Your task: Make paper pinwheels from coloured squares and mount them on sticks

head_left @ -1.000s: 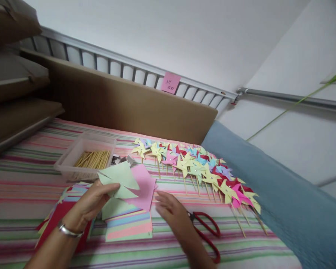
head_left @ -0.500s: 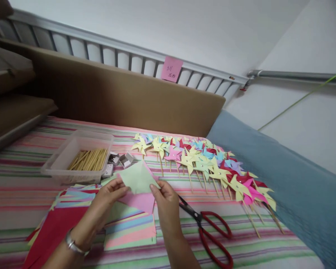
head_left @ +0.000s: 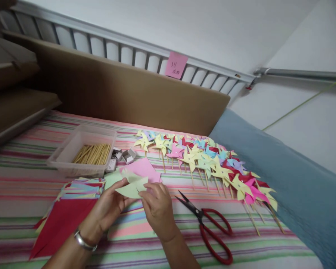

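Observation:
A light green paper square (head_left: 132, 186) is between my hands, bent over toward me with a cut slit showing near its right side. My left hand (head_left: 113, 201) is closed on its left side, thumb on top. The fingertips of my right hand (head_left: 156, 205) pinch its right edge. Just behind it lies a pink paper sheet (head_left: 144, 170). Below my hands is a stack of pastel paper (head_left: 131, 226), partly hidden. Scissors with red handles (head_left: 200, 215) lie to the right of my right hand, their blades slightly apart.
Several finished paper pinwheels (head_left: 204, 162) on sticks lie in rows at the right. A clear plastic box (head_left: 64, 151) holds wooden sticks (head_left: 92, 154). Small boxes (head_left: 128, 155) stand beside it. Red paper (head_left: 61, 224) tops another stack at left. A cardboard panel (head_left: 128, 97) stands behind.
The green square has gone from lying fairly flat between my hands to bent over. My right hand has shifted left and now pinches its edge; the pink sheet behind shows more.

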### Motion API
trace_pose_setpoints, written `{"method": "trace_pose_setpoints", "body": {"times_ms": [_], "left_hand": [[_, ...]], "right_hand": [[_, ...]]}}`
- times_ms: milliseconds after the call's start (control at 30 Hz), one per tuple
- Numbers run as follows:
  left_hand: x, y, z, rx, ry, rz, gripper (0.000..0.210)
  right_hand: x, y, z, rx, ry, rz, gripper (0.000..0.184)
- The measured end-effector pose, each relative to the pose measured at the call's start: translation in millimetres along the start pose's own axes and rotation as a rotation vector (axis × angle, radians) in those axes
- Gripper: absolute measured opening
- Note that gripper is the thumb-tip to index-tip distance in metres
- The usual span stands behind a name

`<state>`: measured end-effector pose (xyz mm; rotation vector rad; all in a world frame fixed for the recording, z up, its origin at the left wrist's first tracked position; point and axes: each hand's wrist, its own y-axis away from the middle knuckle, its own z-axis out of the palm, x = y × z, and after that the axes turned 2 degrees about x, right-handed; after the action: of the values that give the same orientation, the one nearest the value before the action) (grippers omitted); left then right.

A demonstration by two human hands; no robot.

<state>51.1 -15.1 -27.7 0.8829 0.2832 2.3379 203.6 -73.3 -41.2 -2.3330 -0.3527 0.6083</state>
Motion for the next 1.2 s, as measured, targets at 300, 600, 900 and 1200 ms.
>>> {"method": "trace_pose_setpoints", "body": {"times_ms": [300, 600, 900, 1200], "left_hand": [[11.4, 2.3, -3.6, 0.054, -0.075, 0.030, 0.027], [0.2, -7.6, -12.4, 0.151, -0.261, 0.115, 0.021], [-3.3, -12.5, -15.4, 0.158, -0.403, 0.153, 0.016], [-7.8, -8.4, -12.7, 0.196, -0.494, 0.117, 0.025]], "right_hand": [[0.2, 1.5, 11.8, -0.065, 0.034, 0.006, 0.018], [-7.4, 1.1, 9.4, -0.197, -0.031, 0.082, 0.016], [-4.0, -0.5, 12.0, -0.181, -0.384, 0.434, 0.006], [-5.4, -2.1, 16.1, -0.162, -0.682, 0.801, 0.012]]}}
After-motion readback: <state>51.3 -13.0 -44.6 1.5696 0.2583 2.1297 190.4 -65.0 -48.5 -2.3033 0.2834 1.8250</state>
